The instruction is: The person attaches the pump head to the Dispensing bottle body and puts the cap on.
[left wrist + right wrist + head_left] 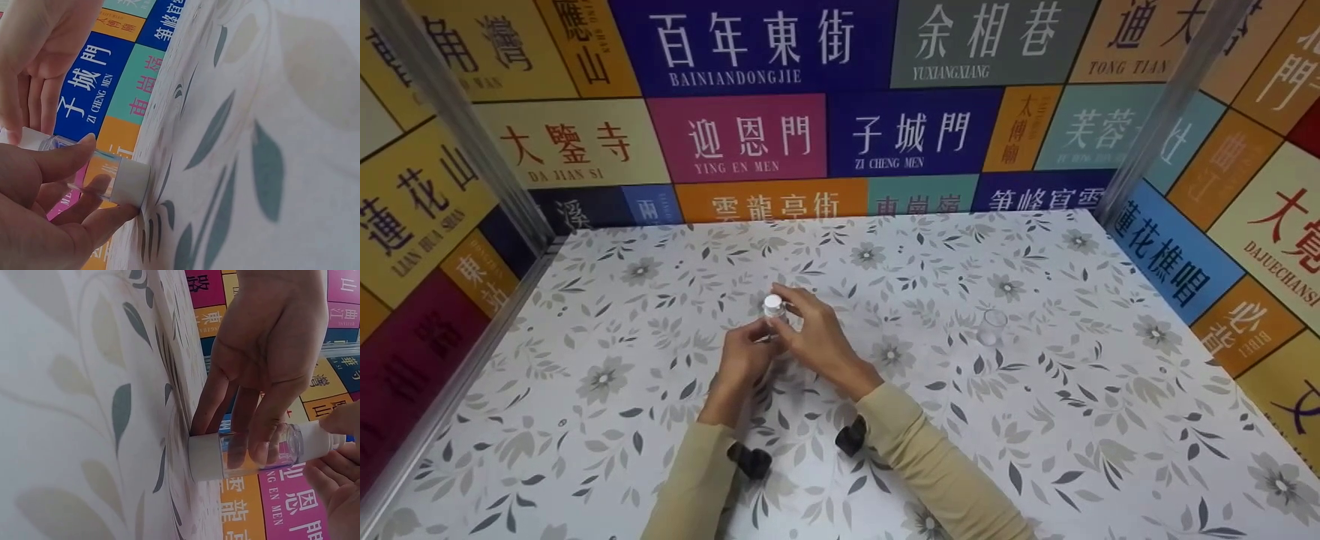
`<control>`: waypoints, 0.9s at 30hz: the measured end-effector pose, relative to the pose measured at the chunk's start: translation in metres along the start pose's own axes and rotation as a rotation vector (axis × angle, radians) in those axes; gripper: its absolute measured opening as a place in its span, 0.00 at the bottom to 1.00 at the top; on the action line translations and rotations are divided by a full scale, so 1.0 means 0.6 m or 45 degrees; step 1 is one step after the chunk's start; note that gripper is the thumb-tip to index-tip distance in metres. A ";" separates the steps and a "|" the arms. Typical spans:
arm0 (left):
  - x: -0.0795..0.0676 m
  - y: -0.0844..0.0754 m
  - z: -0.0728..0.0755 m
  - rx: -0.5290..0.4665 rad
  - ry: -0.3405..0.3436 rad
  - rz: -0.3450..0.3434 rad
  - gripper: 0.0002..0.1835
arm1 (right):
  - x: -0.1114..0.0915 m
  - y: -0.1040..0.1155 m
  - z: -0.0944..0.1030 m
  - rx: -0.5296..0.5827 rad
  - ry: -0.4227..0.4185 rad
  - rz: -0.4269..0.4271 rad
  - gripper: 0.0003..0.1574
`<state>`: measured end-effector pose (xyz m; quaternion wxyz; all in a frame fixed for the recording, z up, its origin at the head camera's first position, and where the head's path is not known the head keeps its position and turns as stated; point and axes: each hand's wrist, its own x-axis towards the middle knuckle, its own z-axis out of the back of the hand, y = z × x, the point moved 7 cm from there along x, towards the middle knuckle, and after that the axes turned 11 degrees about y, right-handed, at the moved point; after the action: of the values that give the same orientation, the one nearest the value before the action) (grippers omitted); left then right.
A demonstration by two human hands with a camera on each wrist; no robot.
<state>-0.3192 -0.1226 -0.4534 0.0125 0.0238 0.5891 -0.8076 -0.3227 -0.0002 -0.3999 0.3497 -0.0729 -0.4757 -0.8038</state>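
Note:
A small clear bottle (256,453) with a white base and a white top stands upright on the floral tabletop, between both hands in the head view. My left hand (746,354) grips its transparent body low down, thumb on one side and fingers on the other. From the right and above, my right hand (821,335) pinches the white top (315,441) between thumb and fingers. The bottle's white base (131,183) is at the table surface in both wrist views. A narrow tip juts out past the white collar in the right wrist view.
A clear, cup-like cap (992,328) stands on the floral tabletop (1080,420) to the right of the hands. Panels (735,135) with coloured sign blocks rise along the back and both sides. Black straps (750,459) sit at the sleeved wrists.

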 end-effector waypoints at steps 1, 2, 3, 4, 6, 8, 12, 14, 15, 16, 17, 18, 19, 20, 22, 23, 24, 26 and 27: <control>0.000 0.000 0.000 -0.012 0.004 0.000 0.17 | 0.001 0.000 -0.001 0.001 0.003 -0.001 0.28; 0.000 0.000 0.000 -0.008 0.003 -0.006 0.17 | 0.001 0.000 -0.001 0.007 0.005 -0.001 0.28; -0.001 -0.001 0.000 0.003 0.000 -0.015 0.17 | 0.001 0.000 -0.001 0.011 0.005 0.001 0.27; 0.000 -0.001 0.000 0.005 -0.001 -0.021 0.17 | 0.002 0.000 -0.002 0.015 0.006 0.001 0.27; 0.000 -0.003 0.000 0.011 -0.001 -0.031 0.16 | 0.002 -0.001 -0.001 0.012 0.000 0.000 0.26; 0.000 -0.004 0.000 0.018 -0.001 -0.041 0.17 | 0.001 -0.002 0.000 0.010 -0.002 -0.002 0.26; 0.002 -0.006 0.000 0.020 0.005 -0.045 0.19 | 0.001 -0.004 0.003 0.004 -0.016 -0.009 0.27; 0.002 -0.006 0.000 0.021 0.004 -0.053 0.19 | 0.001 -0.004 0.004 0.008 -0.022 -0.014 0.28; 0.002 -0.006 0.001 0.023 0.005 -0.053 0.19 | 0.001 -0.005 0.004 0.015 -0.024 -0.015 0.28; 0.002 -0.005 0.001 0.031 0.003 -0.054 0.18 | 0.001 -0.005 0.004 0.023 -0.026 -0.018 0.28; 0.002 -0.005 0.001 0.036 0.001 -0.050 0.18 | 0.001 -0.006 0.004 0.032 -0.030 -0.023 0.29; 0.002 -0.004 0.001 0.033 0.000 -0.043 0.18 | 0.000 -0.006 0.005 0.041 -0.035 -0.027 0.29; 0.002 -0.004 0.001 0.030 -0.002 -0.038 0.18 | 0.000 -0.006 0.005 0.052 -0.040 -0.030 0.29; 0.002 -0.003 0.001 0.027 -0.001 -0.028 0.18 | 0.001 -0.006 0.006 0.059 -0.047 -0.034 0.29; 0.002 -0.003 0.000 0.029 0.002 -0.013 0.18 | 0.001 -0.006 0.006 0.063 -0.053 -0.033 0.28; 0.002 -0.002 0.000 0.021 0.005 -0.007 0.19 | 0.001 -0.005 0.005 0.057 -0.054 -0.028 0.27; 0.001 -0.002 0.000 0.015 0.007 -0.004 0.19 | 0.001 -0.005 0.005 0.050 -0.051 -0.020 0.25; 0.001 -0.001 -0.001 0.011 0.011 -0.007 0.18 | 0.001 -0.004 0.001 0.032 -0.024 -0.008 0.24; 0.000 -0.001 -0.001 0.009 0.009 -0.010 0.18 | 0.001 -0.004 -0.001 0.022 -0.007 -0.005 0.23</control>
<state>-0.3195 -0.1221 -0.4533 0.0071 0.0245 0.5864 -0.8097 -0.3246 0.0000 -0.4020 0.3474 -0.0713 -0.4838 -0.8001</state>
